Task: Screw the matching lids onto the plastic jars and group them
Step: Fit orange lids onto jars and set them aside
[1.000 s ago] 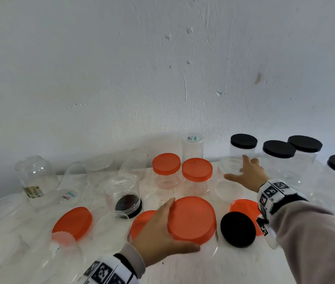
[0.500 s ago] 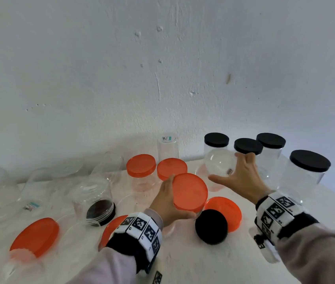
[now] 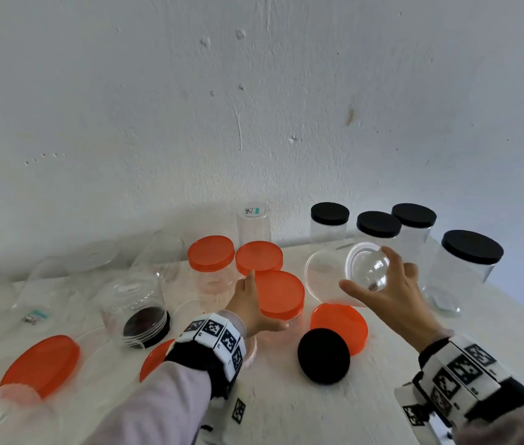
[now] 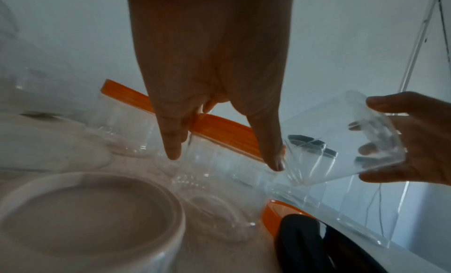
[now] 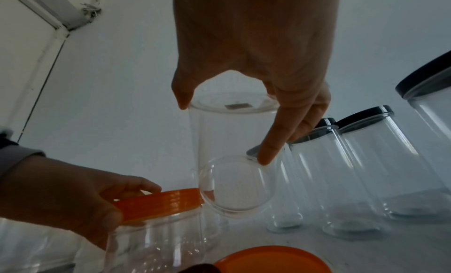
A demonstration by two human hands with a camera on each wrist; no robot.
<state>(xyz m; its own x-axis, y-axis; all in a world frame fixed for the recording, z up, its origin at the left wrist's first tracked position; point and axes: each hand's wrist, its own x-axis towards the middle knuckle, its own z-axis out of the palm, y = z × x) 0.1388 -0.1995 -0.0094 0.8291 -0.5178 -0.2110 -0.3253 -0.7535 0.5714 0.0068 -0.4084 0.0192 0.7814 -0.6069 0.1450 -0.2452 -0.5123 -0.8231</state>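
L hand [image 3: 252, 308] grips orange-lidded jar [image 3: 279, 300] by its lid rim, prob. to group w/ the orange ones, while R hand's [image 3: 392, 292] spread fingers hold a tilted, lidless clear jar [image 3: 344, 277] aloft beside it.

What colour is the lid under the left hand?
Orange; the lid held by the left hand shows best in the head view.

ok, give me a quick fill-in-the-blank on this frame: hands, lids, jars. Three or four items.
1. The left hand grips a jar with an ____ lid.
2. The right hand holds a clear jar that has ____ lid on it.
3. The capped jars standing behind the right hand carry ____ lids.
4. A loose black lid lies on the ____.

Missing words: orange; no; black; table
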